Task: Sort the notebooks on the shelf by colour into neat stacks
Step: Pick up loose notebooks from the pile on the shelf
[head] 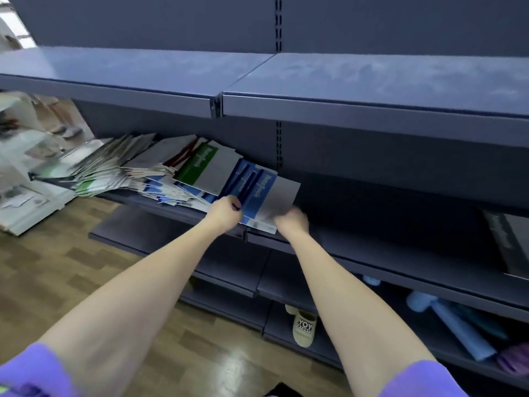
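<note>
1. A blue-and-grey paper notebook [266,193] lay on the dark grey metal shelf [400,253], its long axis running from the front lip up and right toward the back panel, its near end overhanging the lip.
2. The left hand [226,213] pinched the notebook's left edge, thumb on top.
3. The right hand [292,222] was at its near right corner; blur hid whether the fingers gripped it, so I cannot tell.
4. Just left of it lay one green-and-grey notebook [206,167], tilted the same way, and a red-marked one [183,156] behind.
5. Further left sprawled a loose heap of notebooks [114,170], mostly white and blue, too jumbled to count.
6. Right of the held notebook the shelf ran bare up to a dark flat item [512,242] at the far right.
7. An upper shelf [372,110] overhung the working space.
</note>
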The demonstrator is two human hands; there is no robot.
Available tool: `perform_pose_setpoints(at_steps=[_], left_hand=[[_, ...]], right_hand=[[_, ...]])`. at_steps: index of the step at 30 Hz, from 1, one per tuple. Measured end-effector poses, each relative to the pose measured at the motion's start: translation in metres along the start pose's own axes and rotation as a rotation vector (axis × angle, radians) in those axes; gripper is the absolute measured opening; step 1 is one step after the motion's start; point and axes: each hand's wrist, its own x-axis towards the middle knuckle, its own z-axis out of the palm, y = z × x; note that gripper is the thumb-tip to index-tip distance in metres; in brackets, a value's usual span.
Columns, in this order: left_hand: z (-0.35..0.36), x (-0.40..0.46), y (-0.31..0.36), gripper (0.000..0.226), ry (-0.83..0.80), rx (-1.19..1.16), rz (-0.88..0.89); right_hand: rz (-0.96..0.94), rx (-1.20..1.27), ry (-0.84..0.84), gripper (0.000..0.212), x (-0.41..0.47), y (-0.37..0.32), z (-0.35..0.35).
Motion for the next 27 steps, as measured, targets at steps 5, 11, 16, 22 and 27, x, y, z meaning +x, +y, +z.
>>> perform_pose_setpoints(at_steps=[5,11,16,22,27], left_hand=[[0.006,0.038,-0.012,0.047,0.003,0.131,0.01],[0.015,0.057,-0.018,0.071,-0.025,0.197,-0.055],[0.012,0.066,-0.015,0.057,-0.081,0.22,-0.08],[0.005,0.068,-0.017,0.051,-0.242,0.125,-0.063],[0.001,0.063,-0.025,0.068,-0.381,-0.262,-0.122]], right_hand=[[0.179,-0.104,0.147,0.084,0.032,-0.011,0.014],[0.265,-0.271,0.17,0.098,0.035,-0.019,0.025],[0.361,-0.234,0.155,0.082,0.035,-0.018,0.021],[0.282,-0.143,0.09,0.059,0.015,-0.009,0.012],[0.198,0.129,0.243,0.037,-0.001,0.003,0.008]])
